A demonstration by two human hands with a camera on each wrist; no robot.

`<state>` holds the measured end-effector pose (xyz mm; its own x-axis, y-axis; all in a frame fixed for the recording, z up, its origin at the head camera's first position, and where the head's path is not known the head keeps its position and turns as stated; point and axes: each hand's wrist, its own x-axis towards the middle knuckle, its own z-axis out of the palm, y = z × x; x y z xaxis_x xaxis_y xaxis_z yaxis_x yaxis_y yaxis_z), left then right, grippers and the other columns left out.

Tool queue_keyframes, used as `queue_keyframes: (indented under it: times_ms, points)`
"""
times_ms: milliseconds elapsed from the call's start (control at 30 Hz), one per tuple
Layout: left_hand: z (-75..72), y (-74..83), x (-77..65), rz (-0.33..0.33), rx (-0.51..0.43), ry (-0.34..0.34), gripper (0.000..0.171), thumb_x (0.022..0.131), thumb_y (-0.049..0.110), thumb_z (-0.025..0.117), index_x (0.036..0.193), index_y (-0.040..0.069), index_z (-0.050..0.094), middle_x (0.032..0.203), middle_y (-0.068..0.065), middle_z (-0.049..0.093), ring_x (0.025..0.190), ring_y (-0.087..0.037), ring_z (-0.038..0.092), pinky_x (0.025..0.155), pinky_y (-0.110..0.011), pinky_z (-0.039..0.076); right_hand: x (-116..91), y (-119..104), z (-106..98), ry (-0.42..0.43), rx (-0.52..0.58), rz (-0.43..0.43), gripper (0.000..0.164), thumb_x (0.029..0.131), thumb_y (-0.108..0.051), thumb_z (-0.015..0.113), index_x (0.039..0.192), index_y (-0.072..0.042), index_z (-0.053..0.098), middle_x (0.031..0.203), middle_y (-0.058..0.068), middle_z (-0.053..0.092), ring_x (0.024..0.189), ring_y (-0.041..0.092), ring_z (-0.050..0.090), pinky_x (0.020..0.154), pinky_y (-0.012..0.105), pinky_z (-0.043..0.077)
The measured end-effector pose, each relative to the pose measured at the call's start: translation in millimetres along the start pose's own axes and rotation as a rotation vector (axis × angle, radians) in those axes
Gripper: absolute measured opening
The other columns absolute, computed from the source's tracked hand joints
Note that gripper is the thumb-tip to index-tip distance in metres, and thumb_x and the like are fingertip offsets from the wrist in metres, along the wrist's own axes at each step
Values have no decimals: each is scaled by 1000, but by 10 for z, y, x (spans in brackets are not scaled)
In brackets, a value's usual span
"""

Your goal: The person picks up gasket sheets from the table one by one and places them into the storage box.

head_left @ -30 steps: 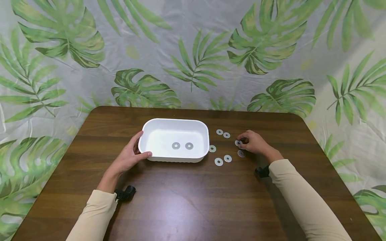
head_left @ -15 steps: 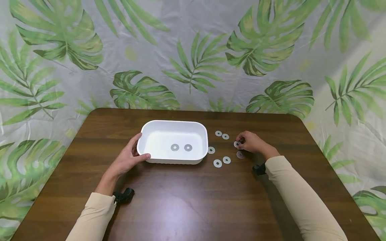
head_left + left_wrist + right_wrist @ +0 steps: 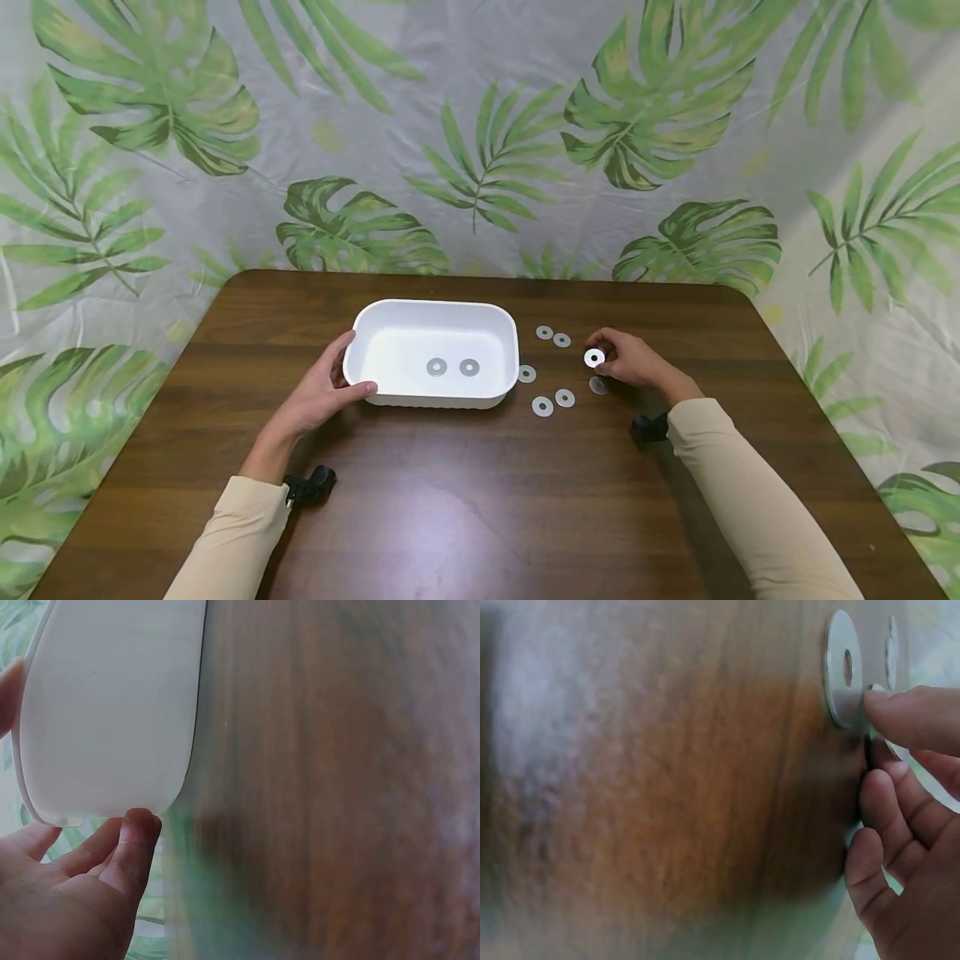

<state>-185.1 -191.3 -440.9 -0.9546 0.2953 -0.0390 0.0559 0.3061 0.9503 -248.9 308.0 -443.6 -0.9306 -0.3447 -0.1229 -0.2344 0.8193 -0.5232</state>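
In the head view my left hand [image 3: 313, 393] grips the left end of a white plastic tub [image 3: 390, 354], thumb at the front rim and fingers round the back of that end. The left wrist view shows the fingers of this hand [image 3: 79, 900] against the tub's end [image 3: 112, 712]. Two flat metal washers lie inside, a left one [image 3: 431, 367] and a right one [image 3: 462, 368]. To the tub's right, my right hand [image 3: 636, 360] pinches a bright washer [image 3: 588, 359] between thumb and fingers. Just below it another washer [image 3: 597, 386] lies on the table, partly shaded.
Several more washers lie between the tub and my right hand: a pair at the back, including one washer [image 3: 539, 332], one washer [image 3: 522, 374] close to the tub's right wall, and two nearer me, including a washer [image 3: 537, 409]. The brown wooden table [image 3: 480, 500] meets a leaf-patterned cloth [image 3: 517, 100] behind.
The washer between my right fingers has tilted and now shows a bright white face. My left hand and the tub have stayed in place.
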Motion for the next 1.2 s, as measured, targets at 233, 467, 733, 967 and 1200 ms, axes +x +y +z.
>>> queue_keyframes:
  times_ms: [233,467,733,967,1200]
  points:
    - [-3,-10,-10,-4,-12,8,95,89,9,72,159,4,8,163,-24,19,142,-41,35,88,-4,39,12,39,4,-25,2,-28,35,87,0,67,121,-1,63,102,16,66,86,21,60,77,35,48]
    - [-5,-10,-13,4,-6,6,95,89,9,72,159,3,8,162,-26,18,143,-42,34,88,-4,38,4,16,17,-4,-5,-19,33,86,-2,69,118,-1,65,96,13,65,81,17,56,74,32,46]
    - [-1,-19,-25,5,-26,11,94,89,6,71,158,2,8,162,-26,20,142,-43,34,88,-5,39,13,25,29,-5,0,-33,31,87,-4,70,116,1,65,94,12,64,80,16,56,73,29,45]
    - [8,-21,-31,9,-57,7,94,89,3,70,158,0,7,161,-28,20,140,-44,36,87,-6,41,-15,32,5,-27,55,-24,31,89,-4,68,119,2,63,100,15,66,86,18,62,77,33,49]
    - [10,2,-14,5,-34,5,94,89,7,71,159,3,8,161,-26,20,141,-42,36,88,-6,40,-21,-13,-47,2,66,-40,30,87,-3,69,116,4,64,97,16,66,83,18,59,73,29,47]
